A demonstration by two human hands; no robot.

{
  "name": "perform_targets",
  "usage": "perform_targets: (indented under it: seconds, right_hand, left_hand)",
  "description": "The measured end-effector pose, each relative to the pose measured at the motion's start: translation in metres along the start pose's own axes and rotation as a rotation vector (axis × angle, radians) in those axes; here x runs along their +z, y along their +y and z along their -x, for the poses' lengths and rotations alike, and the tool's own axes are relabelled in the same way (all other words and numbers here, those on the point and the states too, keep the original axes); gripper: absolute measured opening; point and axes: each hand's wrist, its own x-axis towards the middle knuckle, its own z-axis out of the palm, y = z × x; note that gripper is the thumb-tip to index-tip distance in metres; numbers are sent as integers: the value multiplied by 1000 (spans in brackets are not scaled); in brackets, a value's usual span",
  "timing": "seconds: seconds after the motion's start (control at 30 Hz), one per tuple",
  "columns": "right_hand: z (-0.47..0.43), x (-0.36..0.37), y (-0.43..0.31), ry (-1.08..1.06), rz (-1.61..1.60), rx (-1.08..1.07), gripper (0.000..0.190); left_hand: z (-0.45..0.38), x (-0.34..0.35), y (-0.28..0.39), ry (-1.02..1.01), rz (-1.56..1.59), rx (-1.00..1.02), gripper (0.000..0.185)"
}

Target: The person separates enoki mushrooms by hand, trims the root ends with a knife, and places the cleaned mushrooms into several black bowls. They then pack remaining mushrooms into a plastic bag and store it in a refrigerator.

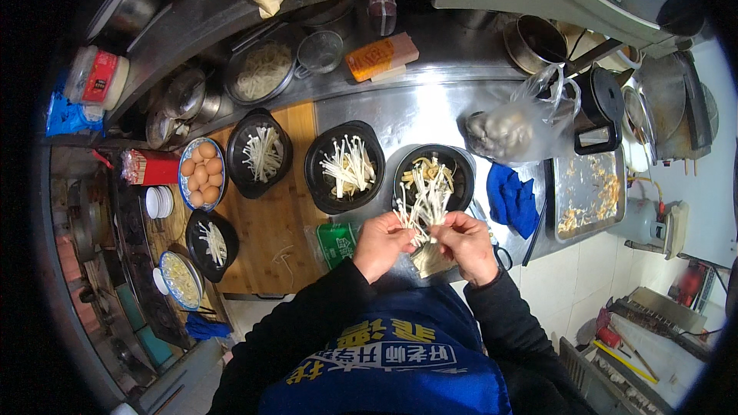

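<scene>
My left hand (377, 246) pinches a thin cluster of white enoki mushrooms (408, 213). Close beside it, my right hand (470, 245) grips a thicker enoki bundle (433, 199). Both clusters point away from me over the near rim of a black clay pot (469, 176), which holds pale brown strips and some enoki. Below my fingers lies a pale enoki root end (431, 262), partly hidden by the hands. A green printed packet (336, 244) is left of my left hand. Farther left stand more black pots with enoki, one (312, 184) nearest and another (233, 170) beyond.
A wooden board (259, 230) carries pots and a bowl of eggs (200, 174). To the right are a knotted plastic bag (507, 132), a blue cloth (511, 199), a metal tray (591, 193) and a black-handled jug (599, 104). A noodle bowl (262, 72) stands behind.
</scene>
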Motion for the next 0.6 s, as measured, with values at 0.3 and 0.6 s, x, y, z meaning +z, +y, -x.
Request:
perform_targets:
  seconds: [0.3, 0.6]
  right_hand:
    - [-17, -48, -42, 119, 80, -233, 6]
    - [-50, -46, -34, 243, 1213, -774, 23]
  left_hand:
    - [-20, -4, 12, 47, -116, 29, 17]
    - [-35, 4, 35, 268, -960, 477, 40]
